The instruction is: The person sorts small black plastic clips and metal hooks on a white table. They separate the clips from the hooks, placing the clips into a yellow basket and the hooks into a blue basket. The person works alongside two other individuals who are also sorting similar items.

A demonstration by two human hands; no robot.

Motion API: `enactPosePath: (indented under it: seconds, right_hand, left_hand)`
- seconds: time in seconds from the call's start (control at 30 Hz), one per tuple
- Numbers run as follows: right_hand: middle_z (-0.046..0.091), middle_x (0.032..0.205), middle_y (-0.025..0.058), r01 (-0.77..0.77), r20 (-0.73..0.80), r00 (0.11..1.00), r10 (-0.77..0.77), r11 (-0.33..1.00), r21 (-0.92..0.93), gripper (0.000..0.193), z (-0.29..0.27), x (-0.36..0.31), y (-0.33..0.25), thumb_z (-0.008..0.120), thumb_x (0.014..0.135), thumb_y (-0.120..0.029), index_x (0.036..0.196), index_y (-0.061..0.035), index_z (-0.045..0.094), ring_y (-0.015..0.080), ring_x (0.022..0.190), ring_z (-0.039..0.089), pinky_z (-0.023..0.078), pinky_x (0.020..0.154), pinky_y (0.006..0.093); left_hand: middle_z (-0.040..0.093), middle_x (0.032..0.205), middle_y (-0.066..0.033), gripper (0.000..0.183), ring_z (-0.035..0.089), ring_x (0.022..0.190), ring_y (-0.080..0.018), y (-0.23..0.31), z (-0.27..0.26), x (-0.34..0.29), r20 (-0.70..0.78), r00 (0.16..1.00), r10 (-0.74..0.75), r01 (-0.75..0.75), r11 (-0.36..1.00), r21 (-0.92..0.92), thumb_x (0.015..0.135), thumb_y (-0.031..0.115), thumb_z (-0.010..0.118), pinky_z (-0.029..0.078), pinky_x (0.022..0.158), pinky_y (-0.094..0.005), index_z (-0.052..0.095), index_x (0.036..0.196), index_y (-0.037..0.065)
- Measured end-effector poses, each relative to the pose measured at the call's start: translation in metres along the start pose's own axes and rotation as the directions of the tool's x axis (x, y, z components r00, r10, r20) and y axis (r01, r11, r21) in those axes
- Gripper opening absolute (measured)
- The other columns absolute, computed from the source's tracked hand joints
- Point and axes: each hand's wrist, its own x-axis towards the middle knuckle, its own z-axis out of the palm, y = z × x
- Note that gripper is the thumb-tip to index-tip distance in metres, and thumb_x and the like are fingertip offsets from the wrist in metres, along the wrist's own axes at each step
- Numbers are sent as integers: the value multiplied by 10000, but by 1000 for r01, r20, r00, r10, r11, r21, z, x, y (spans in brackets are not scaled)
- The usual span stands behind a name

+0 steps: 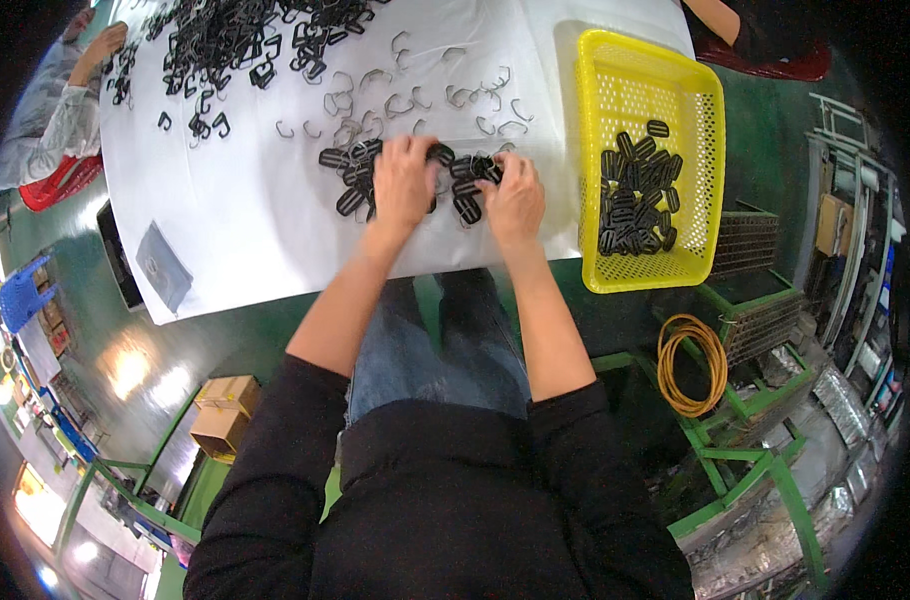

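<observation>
On the white-covered table, my left hand (405, 185) is bent over small black slotted buckles (353, 180). Motion blurs its fingers, so what lies under them cannot be made out. To its right, my right hand (515, 203) closes its thumb and fingertips on a black slotted buckle (487, 170). A few more such buckles (466, 205) lie just beside those fingertips. Beyond both hands, thin bent metal wire clips (400, 100) are scattered over the cloth.
A yellow perforated basket (597, 275) with many black buckles stands on the right. A heap of black clips (220, 45) covers the far left. A grey plastic packet (163, 268) lies near the left corner. Another person's hand (105, 42) reaches in at far left. A coiled hose (692, 365) hangs right.
</observation>
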Motion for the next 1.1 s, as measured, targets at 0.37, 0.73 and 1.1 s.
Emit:
enactPosePath:
  seconds: [0.37,0.73,1.1]
  right_hand:
    - [593,800,-27,-629,623,777,87,118,768,143,-47,18,33,701,759,-99,867,-81,609,100,745,554,445,669,265]
    - [653,877,93,163,289,943,-161,986,20,243,-3,65,-18,761,676,-227,863,-102,670,274,812,626,487,705,368]
    - [606,762,9,-583,584,812,-1,-58,811,145,-54,35,27,662,792,-101,929,-87,618,152,703,590,465,610,262]
  left_hand:
    - [641,869,-58,297,622,827,-171,-34,-60,58,563,826,26,493,451,-744,791,206,670,493,754,-283,576,1020,42]
    - [660,849,-128,299,624,853,-302,-28,-35,59,424,902,-76,41,995,93,723,311,705,480,723,-410,624,903,86]
    - [661,828,-158,445,642,801,-313,-22,-48,46,219,965,-147,141,989,43,744,382,683,491,699,-411,571,1059,89]
